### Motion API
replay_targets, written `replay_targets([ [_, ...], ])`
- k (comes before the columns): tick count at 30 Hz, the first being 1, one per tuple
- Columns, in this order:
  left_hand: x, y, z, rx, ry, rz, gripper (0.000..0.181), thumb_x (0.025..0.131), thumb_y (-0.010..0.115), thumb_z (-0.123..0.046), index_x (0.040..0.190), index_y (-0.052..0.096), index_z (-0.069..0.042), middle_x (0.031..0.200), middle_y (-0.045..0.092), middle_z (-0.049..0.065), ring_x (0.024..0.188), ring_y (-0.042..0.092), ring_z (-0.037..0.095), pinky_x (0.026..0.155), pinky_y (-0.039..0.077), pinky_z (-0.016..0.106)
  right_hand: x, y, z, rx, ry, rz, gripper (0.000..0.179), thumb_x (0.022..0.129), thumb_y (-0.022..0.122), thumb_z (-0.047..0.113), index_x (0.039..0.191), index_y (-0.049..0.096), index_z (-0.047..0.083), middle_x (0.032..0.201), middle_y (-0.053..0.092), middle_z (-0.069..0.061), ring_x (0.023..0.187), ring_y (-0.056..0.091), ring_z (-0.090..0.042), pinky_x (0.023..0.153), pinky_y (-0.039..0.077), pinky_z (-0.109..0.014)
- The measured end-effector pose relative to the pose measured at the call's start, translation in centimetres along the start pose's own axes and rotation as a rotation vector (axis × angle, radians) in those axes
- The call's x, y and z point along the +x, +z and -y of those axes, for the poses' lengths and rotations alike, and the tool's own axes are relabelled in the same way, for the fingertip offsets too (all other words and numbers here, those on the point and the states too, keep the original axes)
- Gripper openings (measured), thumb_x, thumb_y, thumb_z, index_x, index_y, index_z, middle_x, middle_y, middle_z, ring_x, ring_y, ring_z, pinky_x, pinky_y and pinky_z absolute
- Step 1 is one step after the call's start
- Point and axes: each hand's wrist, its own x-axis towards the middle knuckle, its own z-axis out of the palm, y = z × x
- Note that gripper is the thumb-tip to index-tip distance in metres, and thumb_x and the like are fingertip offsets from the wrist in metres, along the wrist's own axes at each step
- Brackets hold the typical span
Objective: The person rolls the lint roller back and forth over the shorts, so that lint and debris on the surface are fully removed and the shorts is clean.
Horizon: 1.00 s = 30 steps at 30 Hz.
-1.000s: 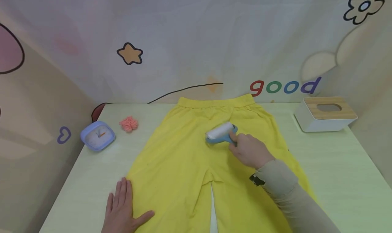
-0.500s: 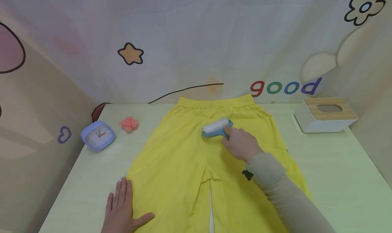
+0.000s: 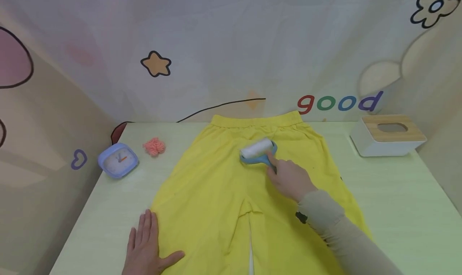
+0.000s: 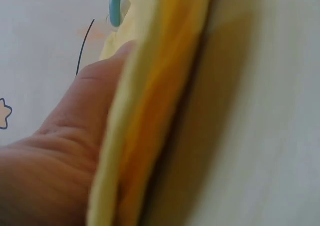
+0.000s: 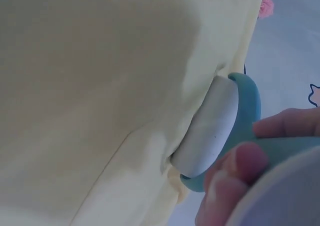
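Yellow trousers (image 3: 205, 186) lie spread on the table, waistband toward the back wall. My right hand (image 3: 291, 179) grips the blue handle of a lint roller (image 3: 257, 149), whose white roll rests on the cloth below the waistband. In the right wrist view the roll (image 5: 210, 126) presses against the fabric, and fingers curl round the handle. My left hand (image 3: 144, 247) lies flat at the left edge of the trousers, fingers straight and thumb spread onto the cloth. The left wrist view shows the thumb (image 4: 85, 101) against the yellow fabric (image 4: 165, 71).
A blue clock (image 3: 118, 160) and a pink yarn-like clump (image 3: 154, 146) sit on the left of the table. At the back right stands a white tissue box (image 3: 388, 138) with a wooden lid. A printed cloth wall (image 3: 216, 46) closes off the back.
The lint roller in my right hand moved slightly left and up the trousers, then a little back to the right. My left hand stays on the trousers' edge.
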Motion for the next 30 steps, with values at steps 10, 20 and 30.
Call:
replay_targets([
  [10, 0.0, 0.1, -0.1, 0.017, -0.001, -0.005, 0.137, 0.069, 0.057, -0.085, 0.152, -0.007, 0.004, 0.160, -0.013, 0.021, 0.146, -0.013, 0.035, 0.112, -0.017, 0.051, -4.3, -1.4, -1.7, -0.002, 0.048, 0.035, 0.052, 0.101, 0.047, 0.030, 0.149, 0.040, 0.013, 0.052, 0.041, 0.002, 0.039, 0.035, -0.012, 0.038, 0.032, -0.028],
  [20, -0.1, 0.4, -0.1, 0.018, 0.001, 0.002, 0.137, 0.069, 0.056, -0.085, 0.152, -0.005, 0.005, 0.160, -0.012, 0.022, 0.146, -0.012, 0.036, 0.112, -0.017, 0.052, -9.4, -3.6, -2.2, 0.014, 0.124, 0.112, 0.052, 0.100, 0.048, 0.030, 0.148, 0.041, 0.010, 0.048, 0.036, 0.006, 0.038, 0.030, -0.008, 0.036, 0.028, -0.024],
  [30, -0.1, 0.4, 0.3, 0.028, 0.025, -0.005, 0.138, 0.069, 0.056, -0.085, 0.152, -0.008, 0.005, 0.159, -0.013, 0.023, 0.146, -0.013, 0.037, 0.111, -0.019, 0.051, -8.3, -4.7, -1.2, 0.004, 0.074, 0.113, 0.050, 0.097, 0.048, 0.023, 0.141, 0.047, -0.002, 0.047, 0.034, 0.007, 0.038, 0.026, -0.008, 0.036, 0.024, -0.022],
])
